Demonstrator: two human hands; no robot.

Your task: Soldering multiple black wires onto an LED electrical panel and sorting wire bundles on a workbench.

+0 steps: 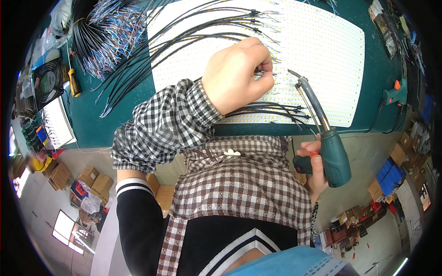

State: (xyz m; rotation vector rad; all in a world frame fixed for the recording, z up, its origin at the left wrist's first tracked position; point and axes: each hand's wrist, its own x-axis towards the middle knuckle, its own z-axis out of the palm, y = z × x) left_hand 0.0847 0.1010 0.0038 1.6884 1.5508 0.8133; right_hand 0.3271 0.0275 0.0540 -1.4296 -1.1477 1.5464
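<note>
My left hand (239,76) is over a white LED board (322,60) dotted with small yellow chips. Thumb and forefinger are pinched on what looks like a black cable, its end mostly hidden by the fingers. In my right hand (315,172), at the table's front edge, is a green soldering gun (334,158). Its tip points up and left over the board, just right of my left fingers and apart from them. Black cables (221,23) with thin wire ends lie across the board above my left hand. Several more cables (271,108) lie below it.
A thick bundle of black cables (99,39) with blue, white and red wire ends lies on the green table (124,124) at far left. Beside it are a yellow-handled screwdriver (72,82) and a black fan (47,80). A green glue gun (395,94) lies at the right.
</note>
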